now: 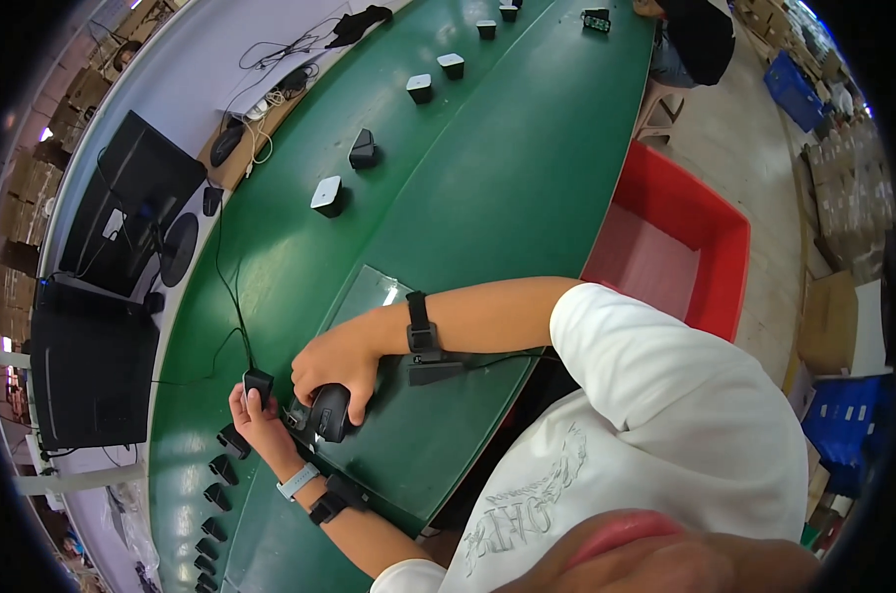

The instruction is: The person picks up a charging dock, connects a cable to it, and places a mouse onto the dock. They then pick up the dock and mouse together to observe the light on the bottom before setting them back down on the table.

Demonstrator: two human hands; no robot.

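Observation:
My right hand [337, 364] is closed round a black computer mouse [330, 413], its fingers over the top and thumb along the side. The mouse is just above or on a clear sheet [384, 420] lying on the green table; I cannot tell which. Beside it, my left hand [257, 415] pinches a small black block-shaped device [258, 381], with a thin black cable running away from its far end. Between the hands, a small shiny metallic part [295, 417] shows, too small to make out. Both wrists wear black straps, and the left also a light band.
Small black blocks with white tops [327, 195] stand in a row along the green table [487, 168]. Several dark blocks [220, 469] line its near left. Monitors [131, 203] stand at the left. A red bin [729, 247] is at the right; another person [700, 40] sits far off.

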